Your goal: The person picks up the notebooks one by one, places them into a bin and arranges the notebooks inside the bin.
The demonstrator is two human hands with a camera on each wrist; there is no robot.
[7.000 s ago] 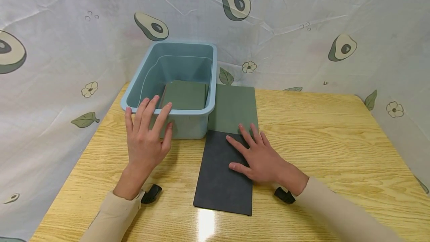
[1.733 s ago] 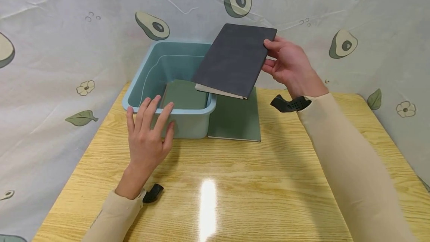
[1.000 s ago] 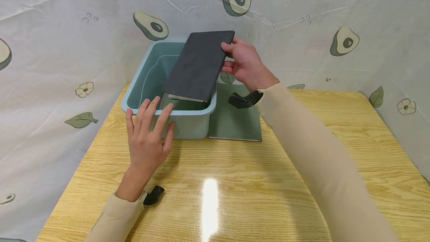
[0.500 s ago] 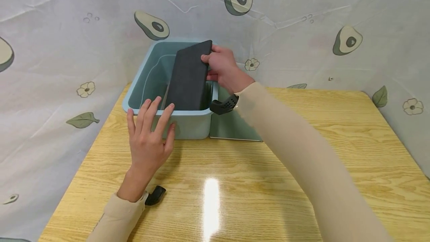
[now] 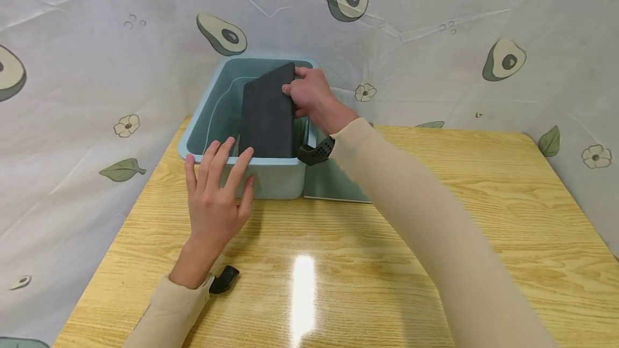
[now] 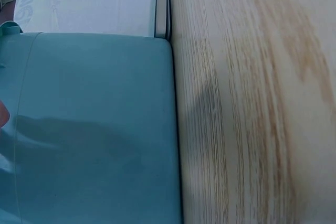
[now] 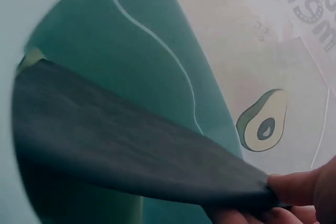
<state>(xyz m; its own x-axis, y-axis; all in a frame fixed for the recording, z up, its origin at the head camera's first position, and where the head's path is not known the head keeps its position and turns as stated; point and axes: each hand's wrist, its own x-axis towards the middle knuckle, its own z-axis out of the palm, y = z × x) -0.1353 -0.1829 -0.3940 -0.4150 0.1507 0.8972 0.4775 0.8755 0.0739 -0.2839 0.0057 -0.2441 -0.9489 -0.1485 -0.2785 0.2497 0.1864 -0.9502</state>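
Note:
My right hand (image 5: 313, 92) pinches a black notebook (image 5: 266, 117) near its upper right corner, thumb on the front cover. The notebook stands tilted inside a light blue plastic bin (image 5: 280, 182), its lower edge hidden behind the front rim. In the right wrist view the cover (image 7: 131, 140) slants across the bin's inside. My left hand (image 5: 214, 203) rests on the bin's front rim, fingers spread and relaxed. Part of something green (image 5: 300, 130) shows in the bin, behind the black notebook. A dark green notebook (image 5: 333, 182) lies on the table against the bin's right side, partly under my right forearm.
The wooden table (image 5: 242, 283) carries the bin at its back left. Behind it hangs a pale cloth (image 5: 411, 69) printed with avocados, leaves and flowers. A black strap-like piece shows at each wrist.
The black notebook, first flat on the table under my right hand, was lifted over the bin, then carried left and lowered into it, tipping steeper. My left hand stays on the rim.

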